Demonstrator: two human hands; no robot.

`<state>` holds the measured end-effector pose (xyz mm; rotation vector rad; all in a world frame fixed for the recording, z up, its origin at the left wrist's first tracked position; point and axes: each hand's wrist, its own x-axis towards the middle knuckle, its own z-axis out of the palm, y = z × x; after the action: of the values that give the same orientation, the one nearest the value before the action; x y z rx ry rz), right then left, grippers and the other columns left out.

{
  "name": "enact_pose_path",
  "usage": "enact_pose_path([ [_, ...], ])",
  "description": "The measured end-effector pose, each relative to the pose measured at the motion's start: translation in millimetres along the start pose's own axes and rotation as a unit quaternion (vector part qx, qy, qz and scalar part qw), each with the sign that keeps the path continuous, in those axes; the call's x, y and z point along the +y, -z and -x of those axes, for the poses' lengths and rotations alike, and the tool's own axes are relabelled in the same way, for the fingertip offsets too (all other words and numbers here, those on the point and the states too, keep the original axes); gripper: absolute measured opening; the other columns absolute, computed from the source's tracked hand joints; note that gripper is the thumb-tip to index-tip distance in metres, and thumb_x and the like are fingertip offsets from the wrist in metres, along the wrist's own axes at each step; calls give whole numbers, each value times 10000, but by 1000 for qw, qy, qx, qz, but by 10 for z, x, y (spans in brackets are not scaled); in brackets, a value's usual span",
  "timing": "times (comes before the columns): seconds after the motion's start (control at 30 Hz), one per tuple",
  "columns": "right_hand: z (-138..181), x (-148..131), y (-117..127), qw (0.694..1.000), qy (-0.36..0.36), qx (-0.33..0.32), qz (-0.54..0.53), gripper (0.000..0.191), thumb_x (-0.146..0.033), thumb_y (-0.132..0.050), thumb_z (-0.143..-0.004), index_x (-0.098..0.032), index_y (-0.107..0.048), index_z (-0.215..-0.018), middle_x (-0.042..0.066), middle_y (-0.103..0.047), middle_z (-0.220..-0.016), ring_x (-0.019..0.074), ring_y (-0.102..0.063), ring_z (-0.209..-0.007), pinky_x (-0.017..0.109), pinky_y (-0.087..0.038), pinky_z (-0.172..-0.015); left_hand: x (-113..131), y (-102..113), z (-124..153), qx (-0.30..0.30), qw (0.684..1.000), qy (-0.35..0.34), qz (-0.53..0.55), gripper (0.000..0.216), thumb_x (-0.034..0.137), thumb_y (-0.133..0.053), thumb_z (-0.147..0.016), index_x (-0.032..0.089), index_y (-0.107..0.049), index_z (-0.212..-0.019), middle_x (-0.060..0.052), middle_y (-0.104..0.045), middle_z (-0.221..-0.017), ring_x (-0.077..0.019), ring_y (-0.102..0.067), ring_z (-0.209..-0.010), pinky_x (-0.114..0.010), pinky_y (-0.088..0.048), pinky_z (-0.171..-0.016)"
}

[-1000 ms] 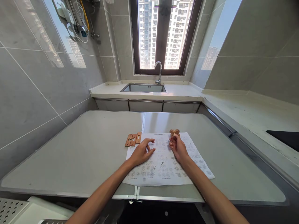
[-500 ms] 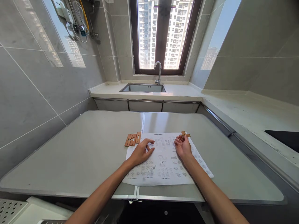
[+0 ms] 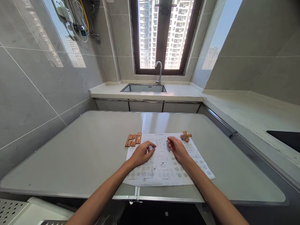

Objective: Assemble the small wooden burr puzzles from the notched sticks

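Grey table [image 3: 93, 150] in tiled kitchen

A steel sink [image 3: 143, 88] with a curved faucet [image 3: 159, 72] sat in the far countertop [image 3: 182, 91] below a dark-framed window [image 3: 163, 37]. Hoses and fittings [image 3: 79, 22] hung on the tiled wall [image 3: 30, 81] at upper left; a black hob [image 3: 284, 137] lay at the countertop's right edge.

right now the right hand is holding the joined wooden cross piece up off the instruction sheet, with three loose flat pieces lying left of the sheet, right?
Not quite. The head view shows the right hand empty, resting on the instruction sheet; the joined wooden cross piece lies on the sheet's far right corner, apart from the hand. The three loose flat pieces do lie left of the sheet.
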<state>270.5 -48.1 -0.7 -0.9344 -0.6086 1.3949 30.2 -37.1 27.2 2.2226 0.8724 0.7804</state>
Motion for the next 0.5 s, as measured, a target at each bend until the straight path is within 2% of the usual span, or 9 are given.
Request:
enact_pose_path([
  [0.1, 53, -8, -60, 998, 8, -3, 60, 298, -395, -868, -723, -182, -671, -793, -10, -596, -736, 93, -483, -569, 232, -421, -488, -2, -3, 3, -1, 1000, -1, -3, 174, 309, -574, -990, 228, -691, -1088, -37, -716, -1047, -141, -615, -750, -286, -497, -683],
  [0.3, 103, -69, -101, 997, -3, 11, 74, 303, -407, -861, -705, -192, -660, -776, -12, -597, -732, 102, -481, -576, 256, -419, -516, 4, 8, 3, 13, 1000, -12, -25, 170, 284, -552, -997, 231, -698, -1066, -43, -719, -1018, -173, -637, -821, -315, -512, -741],
  [0.5, 98, -66, -79, 996, -8, 2, 86, 314, -430, -855, -726, -196, -651, -771, -8, -593, -728, 107, -472, -576, 263, -426, -529, -77, 28, -32, 122, 991, 10, -61, 146, 216, -555, -967, 234, -689, -1023, -53, -697, -1062, -230, -632, -1017, -397, -509, -928],
])
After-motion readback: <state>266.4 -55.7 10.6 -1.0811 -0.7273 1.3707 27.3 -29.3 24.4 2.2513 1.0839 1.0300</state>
